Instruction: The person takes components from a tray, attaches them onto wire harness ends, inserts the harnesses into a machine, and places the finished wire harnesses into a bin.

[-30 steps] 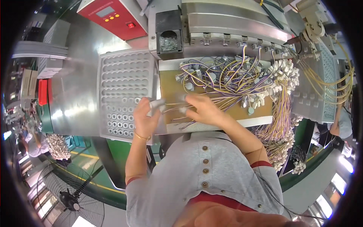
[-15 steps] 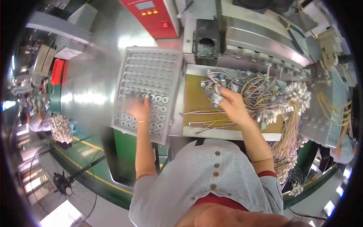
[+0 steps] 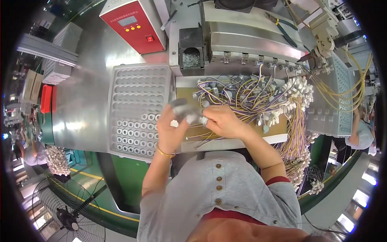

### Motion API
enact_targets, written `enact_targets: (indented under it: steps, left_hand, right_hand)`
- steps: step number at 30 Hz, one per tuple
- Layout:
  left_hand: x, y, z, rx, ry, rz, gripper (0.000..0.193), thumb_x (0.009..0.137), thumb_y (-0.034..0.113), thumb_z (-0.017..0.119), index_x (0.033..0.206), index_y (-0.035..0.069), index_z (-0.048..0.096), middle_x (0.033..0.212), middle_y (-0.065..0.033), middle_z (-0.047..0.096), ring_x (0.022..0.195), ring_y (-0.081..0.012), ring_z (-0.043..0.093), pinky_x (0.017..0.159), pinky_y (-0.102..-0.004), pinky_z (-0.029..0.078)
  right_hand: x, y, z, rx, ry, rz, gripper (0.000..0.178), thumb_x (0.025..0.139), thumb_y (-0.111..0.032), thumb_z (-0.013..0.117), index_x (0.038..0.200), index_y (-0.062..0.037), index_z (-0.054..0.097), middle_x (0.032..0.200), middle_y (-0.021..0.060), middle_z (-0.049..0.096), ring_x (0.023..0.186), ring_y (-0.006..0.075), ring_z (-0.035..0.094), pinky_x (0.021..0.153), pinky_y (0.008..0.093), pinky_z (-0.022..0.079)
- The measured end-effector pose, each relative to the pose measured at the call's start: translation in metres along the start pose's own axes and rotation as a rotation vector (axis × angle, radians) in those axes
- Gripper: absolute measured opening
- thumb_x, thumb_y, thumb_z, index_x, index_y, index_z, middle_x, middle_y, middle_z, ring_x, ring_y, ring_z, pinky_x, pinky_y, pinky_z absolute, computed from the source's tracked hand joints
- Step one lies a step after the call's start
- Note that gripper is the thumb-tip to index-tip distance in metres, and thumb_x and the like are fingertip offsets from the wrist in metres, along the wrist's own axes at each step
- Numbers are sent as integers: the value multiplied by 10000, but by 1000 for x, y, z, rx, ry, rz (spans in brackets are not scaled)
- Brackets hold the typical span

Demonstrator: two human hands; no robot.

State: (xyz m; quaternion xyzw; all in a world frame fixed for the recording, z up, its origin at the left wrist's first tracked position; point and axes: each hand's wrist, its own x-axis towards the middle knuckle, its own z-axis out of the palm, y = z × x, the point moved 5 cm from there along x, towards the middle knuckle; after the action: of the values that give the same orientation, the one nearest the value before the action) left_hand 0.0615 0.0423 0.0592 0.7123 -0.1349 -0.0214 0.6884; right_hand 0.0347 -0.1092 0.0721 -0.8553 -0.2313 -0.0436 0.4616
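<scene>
Tray (image 3: 139,108) partly loaded, wires (image 3: 242,94) heaped to its right

The metal desk (image 3: 80,109) carries it all, with a long metal machine (image 3: 252,42) at the far side; the tray lies left of the middle, its near rows set with pale rings (image 3: 131,132); about 4 rows look loaded, and the next row farther off has only a few rings, at its right; the far rows show just their scalloped slots, so the smaller share of the tray seems done and the larger share left; to the right, a brown mat (image 3: 185,92) bears the yellow and purple wires, tangled at the far side and spread out toward the near side; at its right end a thick bundle (image 3: 296,121) hangs over the near edge, with white connectors (image 3: 300,86) massed at its far end.

The 2 hands meet above the mat's left part; the left hand (image 3: 171,133) has its fingers curved and its thumb apart from them; the right hand (image 3: 225,121) has its fingers bent inward, with thumb and forefinger close together; pale and grey blurs sit at both sets of fingertips; I cannot tell whether either hand pinches a part.
</scene>
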Motion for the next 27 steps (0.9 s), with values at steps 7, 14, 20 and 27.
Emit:
enact_targets:
  steps: [7,14,20,27]
  left_hand:
    - [-2,-1,14,3,-114,34,251,706,13,623,956,24,594,939,-56,572,714,-86,526,595,-206,439]
    - [-9,-9,22,-459,-134,-241,380,744,-19,584,1108,-44,478,992,-109,574,791,-138,558,651,-239,479]
    - [-8,1,26,-454,-214,-217,398,764,1,583,1130,-76,447,970,-100,569,779,-120,547,635,-227,461]
    - [-8,9,29,-348,-232,-130,381,754,-49,566,1123,-61,474,1032,-107,556,938,-164,526,768,-270,451]
  right_hand:
    - [-6,12,-4,398,82,435,93,750,-38,529,705,-10,452,509,0,421,469,48,385,421,227,311]
    - [-5,10,-15,275,214,327,131,701,-67,594,640,-13,492,484,-10,418,462,29,333,404,210,289]
    - [0,4,-20,299,234,266,154,636,-69,615,604,-16,474,486,22,387,446,65,300,389,228,275]
    - [2,2,-27,264,165,240,249,594,-67,624,561,-17,382,488,43,330,428,113,273,386,257,250]
